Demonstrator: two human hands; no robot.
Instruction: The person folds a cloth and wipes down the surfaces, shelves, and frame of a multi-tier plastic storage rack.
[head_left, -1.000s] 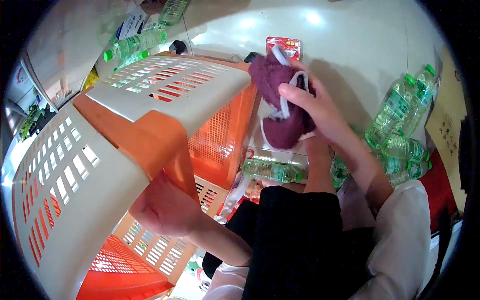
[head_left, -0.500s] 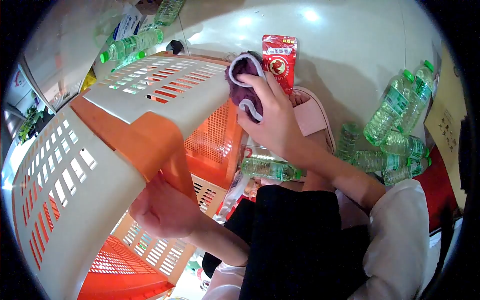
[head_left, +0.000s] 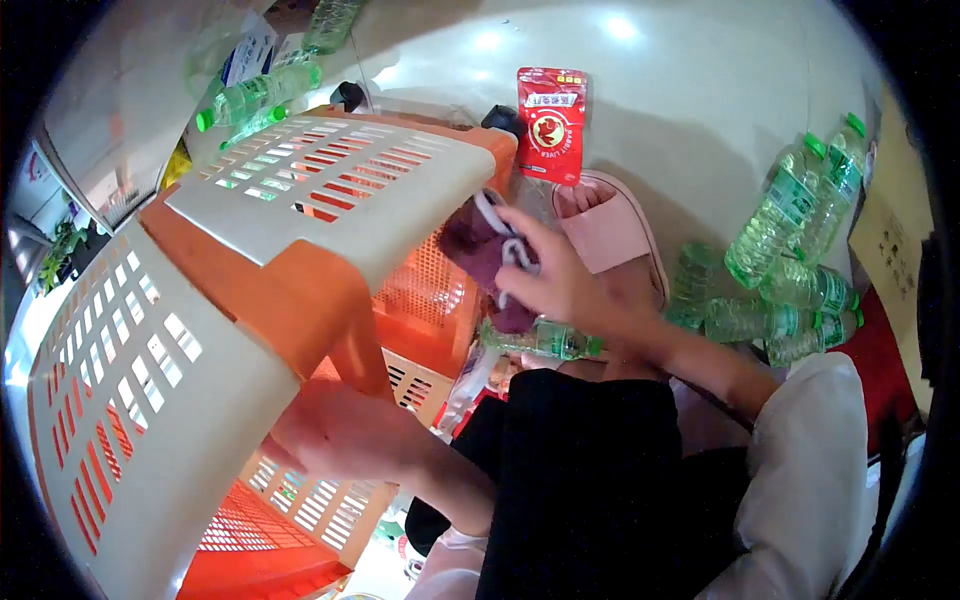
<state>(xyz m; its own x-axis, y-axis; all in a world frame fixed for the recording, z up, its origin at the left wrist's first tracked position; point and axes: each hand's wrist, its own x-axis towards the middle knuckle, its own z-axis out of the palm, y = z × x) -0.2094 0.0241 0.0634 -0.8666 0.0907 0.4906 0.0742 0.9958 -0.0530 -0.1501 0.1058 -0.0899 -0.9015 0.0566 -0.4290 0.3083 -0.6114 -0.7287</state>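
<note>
A purple cloth with pale edging (head_left: 485, 250) is pinched in my right hand (head_left: 560, 275), at the inner side of an orange and cream plastic rack (head_left: 320, 270) with slotted panels. The cloth lies against the underside of the rack's upper panel, near its right end. My left hand (head_left: 340, 430) is at the orange post below the corner; its fingers are mostly hidden behind the frame, so its grip does not show.
A red pouch (head_left: 552, 125) lies on the floor above a pink slipper (head_left: 610, 230) with a foot in it. Several green-capped bottles (head_left: 780, 215) lie at the right, others (head_left: 265, 90) at the upper left. Cardboard (head_left: 890, 250) stands at the right edge.
My right hand has moved the purple cloth from the floor side to the rack's upper panel, then down along its inner side. My left hand has shifted slightly at the post.
</note>
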